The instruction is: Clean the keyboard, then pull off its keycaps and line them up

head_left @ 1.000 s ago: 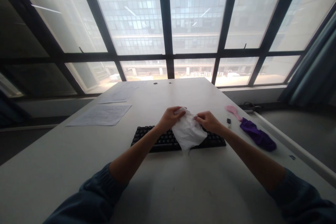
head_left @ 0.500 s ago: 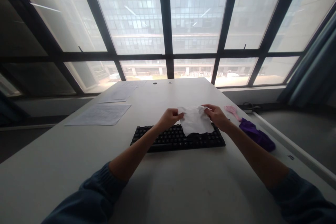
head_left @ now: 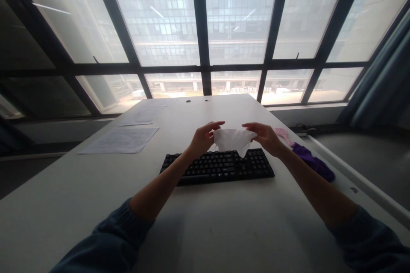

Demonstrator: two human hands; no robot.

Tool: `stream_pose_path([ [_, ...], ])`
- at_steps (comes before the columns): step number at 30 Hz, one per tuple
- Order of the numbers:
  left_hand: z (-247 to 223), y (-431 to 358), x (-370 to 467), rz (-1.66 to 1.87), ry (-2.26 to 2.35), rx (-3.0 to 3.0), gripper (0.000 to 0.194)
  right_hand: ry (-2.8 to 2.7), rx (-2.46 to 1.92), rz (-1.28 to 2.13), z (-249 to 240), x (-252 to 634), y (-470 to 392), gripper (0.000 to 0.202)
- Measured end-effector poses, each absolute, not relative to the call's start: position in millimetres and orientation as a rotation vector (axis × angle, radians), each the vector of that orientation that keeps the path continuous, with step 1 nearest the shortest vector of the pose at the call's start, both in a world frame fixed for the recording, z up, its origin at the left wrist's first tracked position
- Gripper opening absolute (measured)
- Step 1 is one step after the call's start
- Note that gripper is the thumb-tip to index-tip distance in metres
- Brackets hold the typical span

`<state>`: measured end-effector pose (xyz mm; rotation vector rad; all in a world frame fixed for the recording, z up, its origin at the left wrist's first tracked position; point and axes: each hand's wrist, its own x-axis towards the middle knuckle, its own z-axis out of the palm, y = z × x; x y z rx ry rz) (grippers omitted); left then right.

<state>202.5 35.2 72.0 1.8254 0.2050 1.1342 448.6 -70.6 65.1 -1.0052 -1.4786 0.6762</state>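
A thin white tissue (head_left: pixel 233 140) hangs between my two hands, its lower corner drooping over the keyboard. My left hand (head_left: pixel 204 137) holds its left edge, with the index finger stretched out above it. On the other side my right hand (head_left: pixel 264 136) grips the right edge, index finger also extended. Below them a black keyboard (head_left: pixel 211 169) lies on the white desk (head_left: pixel 218 222); the tissue covers a small part of its upper rows.
Printed paper sheets (head_left: pixel 120 140) lie on the left of the desk. Near the right edge are a pink hairbrush (head_left: pixel 283 135) and a purple cloth item (head_left: pixel 313 162). Large windows (head_left: pixel 237 17) stand beyond the desk.
The tissue, earlier spread lower over the keyboard, is now folded shorter with a pointed lower corner. My hands have shifted slightly and the index fingers have straightened.
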Motion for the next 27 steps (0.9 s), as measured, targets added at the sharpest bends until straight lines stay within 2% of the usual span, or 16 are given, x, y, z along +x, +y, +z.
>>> stream_pose_path([
  [3, 73.7, 37.7, 201.9, 1.152, 0.157, 1.836, 0.029, -1.481, -1.078, 0.473, 62.8, 447.1, -68.5, 0.024],
  [5, 73.2, 41.5, 200.9, 1.171, 0.139, 1.848, 0.022, -1.425, -1.122, 0.419, 59.2, 447.4, -67.5, 0.027],
  [8, 70.6, 47.9, 200.2, 1.174, 0.131, 1.807, 0.018, -1.359, -1.130, 0.447, 58.4, 449.5, -69.1, 0.030],
  [13, 68.4, 51.7, 201.4, 1.141, 0.128, 1.564, 0.015, -1.460, -0.906, 0.623, 67.3, 455.1, -74.7, 0.019],
  [16, 70.8, 48.6, 200.5, 1.069, 0.135, 1.518, 0.018, -1.518, -0.879, 0.660, 68.2, 456.9, -74.2, 0.020],
  [21, 71.0, 44.7, 201.1, 0.982, 0.255, 1.554, 0.026, -1.338, -1.026, 0.446, 65.3, 454.6, -71.3, 0.020],
  [25, 68.1, 48.8, 203.2, 1.038, 0.354, 1.589, 0.024, -1.327, -1.089, 0.421, 72.8, 451.9, -76.2, 0.036],
  [27, 68.5, 51.9, 203.0, 1.074, 0.369, 1.597, 0.022, -1.406, -1.085, 0.385, 76.4, 452.9, -78.6, 0.029],
])
